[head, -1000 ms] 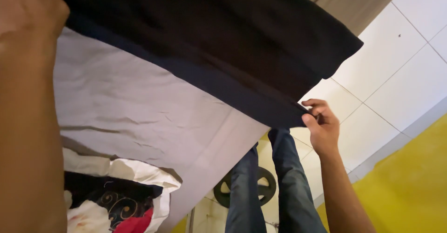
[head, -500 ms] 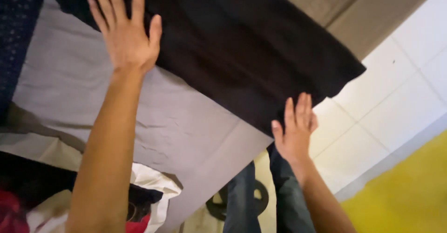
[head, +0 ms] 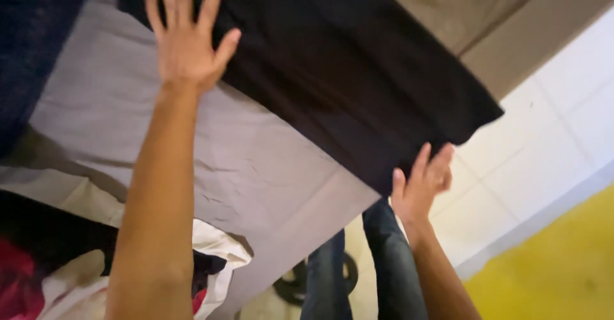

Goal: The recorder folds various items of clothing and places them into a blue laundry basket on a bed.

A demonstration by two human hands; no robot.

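A black cloth (head: 345,70) lies spread over a bed with a grey sheet (head: 211,160), one corner hanging past the bed's edge at the right. My left hand (head: 188,45) rests flat on the cloth's near edge, fingers spread, holding nothing. My right hand (head: 422,182) is at the cloth's lower right edge, fingers extended and apart, touching or just beside the fabric. My legs in blue jeans (head: 384,256) stand beside the bed.
A heap of white, black and red clothes (head: 77,269) lies on the bed at lower left. A dark round weight plate (head: 294,285) sits on the white tiled floor (head: 543,134). A yellow surface (head: 556,262) fills the lower right. Beige fabric (head: 460,6) lies beyond the cloth.
My right hand has let go of the cloth's edge and opened. My left hand came down flat onto the cloth and slid slightly right. The view shifted a little.
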